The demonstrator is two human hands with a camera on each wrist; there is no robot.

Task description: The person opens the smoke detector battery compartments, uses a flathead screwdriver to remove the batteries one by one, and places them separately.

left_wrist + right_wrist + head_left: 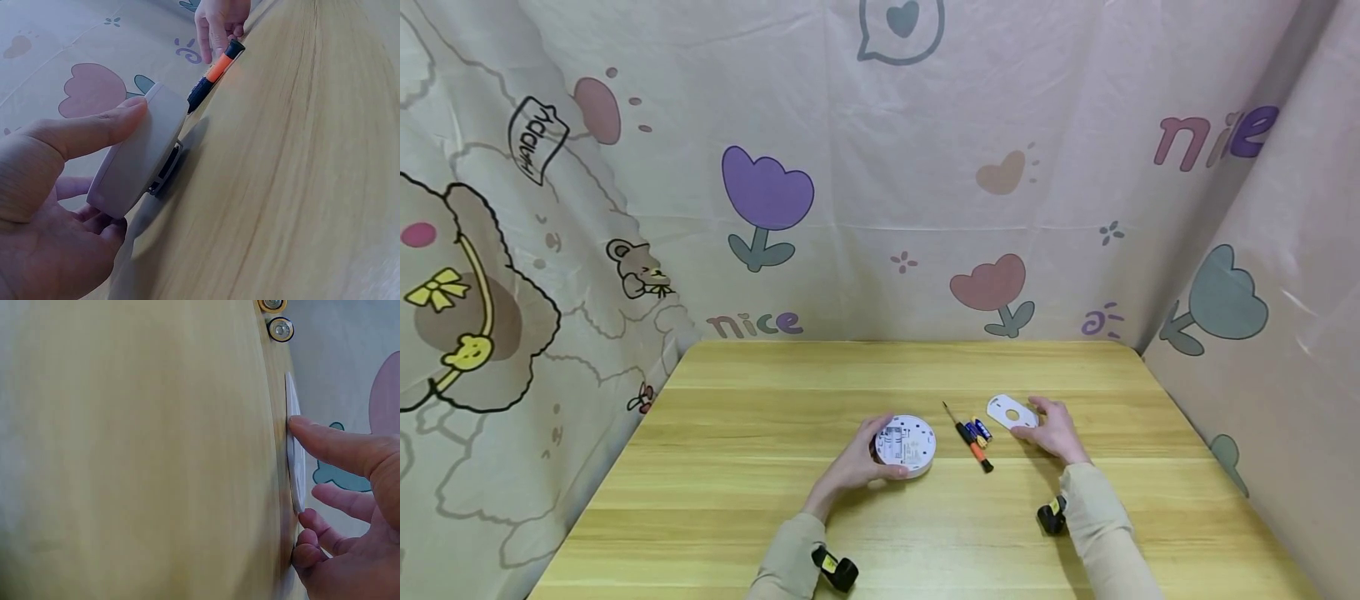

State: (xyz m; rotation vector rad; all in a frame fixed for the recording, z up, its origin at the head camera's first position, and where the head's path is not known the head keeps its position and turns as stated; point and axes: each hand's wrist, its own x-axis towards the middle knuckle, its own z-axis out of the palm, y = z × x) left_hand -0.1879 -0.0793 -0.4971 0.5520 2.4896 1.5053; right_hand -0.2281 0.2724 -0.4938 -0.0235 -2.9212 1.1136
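Observation:
My left hand (852,463) grips a round white smoke detector (917,444) by its rim, the labelled side facing up in the head view. In the left wrist view the detector (139,153) is tilted just over the table, its slotted part underneath. To the right, my right hand (1057,431) has thumb and fingers at the edges of a flat white mounting plate (1000,407) with a round hole. The right wrist view shows the thumb touching the plate (292,440) edge-on and fingertips at its near end.
Between the hands lie a screwdriver (975,448) with a black and orange handle and several small batteries (982,429). The wooden table (737,467) ends at a printed cloth (865,275) behind, with more cloth along both sides.

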